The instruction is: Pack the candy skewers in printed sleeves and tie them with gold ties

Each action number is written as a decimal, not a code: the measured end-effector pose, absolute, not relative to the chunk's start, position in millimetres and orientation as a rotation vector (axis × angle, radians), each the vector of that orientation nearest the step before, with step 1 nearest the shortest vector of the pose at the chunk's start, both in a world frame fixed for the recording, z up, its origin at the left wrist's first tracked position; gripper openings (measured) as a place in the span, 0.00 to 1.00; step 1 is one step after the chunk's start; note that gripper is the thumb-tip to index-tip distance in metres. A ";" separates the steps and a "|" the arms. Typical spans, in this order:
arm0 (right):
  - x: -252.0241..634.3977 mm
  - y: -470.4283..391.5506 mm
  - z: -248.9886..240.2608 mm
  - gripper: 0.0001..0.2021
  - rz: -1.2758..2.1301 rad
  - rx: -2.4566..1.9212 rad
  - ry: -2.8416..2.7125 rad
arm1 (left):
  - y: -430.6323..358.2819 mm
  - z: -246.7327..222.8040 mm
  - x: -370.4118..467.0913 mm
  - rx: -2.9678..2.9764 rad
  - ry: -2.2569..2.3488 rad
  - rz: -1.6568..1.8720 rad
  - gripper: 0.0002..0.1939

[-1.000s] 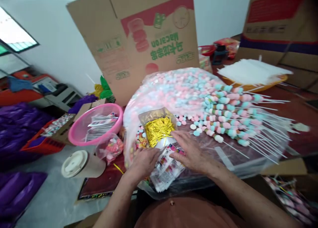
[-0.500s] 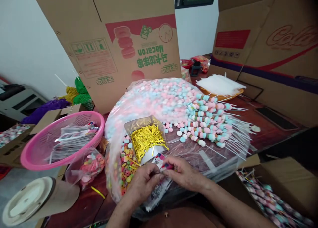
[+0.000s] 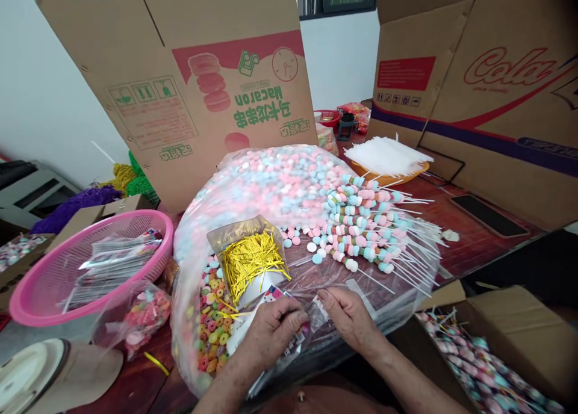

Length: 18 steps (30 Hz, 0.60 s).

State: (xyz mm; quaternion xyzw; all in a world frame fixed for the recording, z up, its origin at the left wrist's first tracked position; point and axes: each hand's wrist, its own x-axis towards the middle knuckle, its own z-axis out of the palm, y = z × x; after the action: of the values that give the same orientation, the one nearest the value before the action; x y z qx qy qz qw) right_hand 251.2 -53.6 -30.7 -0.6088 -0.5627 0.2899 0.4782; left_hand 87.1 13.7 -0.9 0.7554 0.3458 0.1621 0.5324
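My left hand (image 3: 276, 330) is closed on printed plastic sleeves (image 3: 274, 293) near the table's front edge. To its right, my right hand (image 3: 350, 319) pinches the end of a clear plastic piece (image 3: 318, 313). Just beyond my left hand lies an open bag of gold twist ties (image 3: 253, 257). Fruit-coloured rings (image 3: 213, 318) show in a plastic bag at its left. Pink, blue and white candies (image 3: 280, 173) fill the large clear bag behind. Skewers of candies (image 3: 365, 221) are piled to the right, their white sticks pointing right.
A pink basket (image 3: 165, 245) of printed sleeves and a lidded container (image 3: 90, 375) stand left. White sticks (image 3: 386, 161) rest in an orange basket, near a dark phone (image 3: 490, 214). Cardboard boxes (image 3: 158, 107) rise behind; another box (image 3: 519, 324) holds skewers at lower right.
My hands have moved apart, my right hand drawing a clear plastic piece rightward from the sleeves. The view has shifted slightly to the right.
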 end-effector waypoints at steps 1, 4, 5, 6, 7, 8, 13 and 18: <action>256.0 -55.0 -29.8 0.20 0.655 -1.484 -1.393 | 14.5 2.0 91.0 1.772 0.817 0.359 0.11; 265.6 -56.6 -26.9 0.20 0.545 -1.467 -1.442 | 15.2 6.8 98.4 1.661 0.813 0.281 0.13; 267.4 -56.3 -26.3 0.20 0.537 -1.460 -1.446 | 15.3 7.1 99.0 1.638 0.808 0.265 0.14; 268.6 -55.8 -25.8 0.20 0.547 -1.453 -1.436 | 15.6 7.1 98.6 1.637 0.800 0.251 0.15; 269.3 -55.0 -25.6 0.20 0.578 -1.443 -1.416 | 16.2 7.2 97.4 1.666 0.791 0.241 0.15; 269.8 -54.1 -25.5 0.20 0.626 -1.435 -1.390 | 17.3 7.5 95.4 1.728 0.784 0.231 0.15; 268.4 -50.9 -26.0 0.22 0.778 -1.419 -1.350 | 25.2 15.1 84.2 2.353 0.889 0.155 0.21; 247.8 -48.5 -24.6 0.22 0.715 -1.409 -1.306 | 17.1 11.1 85.7 2.340 1.029 0.442 0.19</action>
State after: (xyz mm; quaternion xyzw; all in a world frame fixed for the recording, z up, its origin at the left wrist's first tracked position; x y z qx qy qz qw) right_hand 247.8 -48.5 -24.6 -0.5875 -0.5446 0.2981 0.5191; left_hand 85.7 17.1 11.1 0.8684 0.3819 0.1642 0.2704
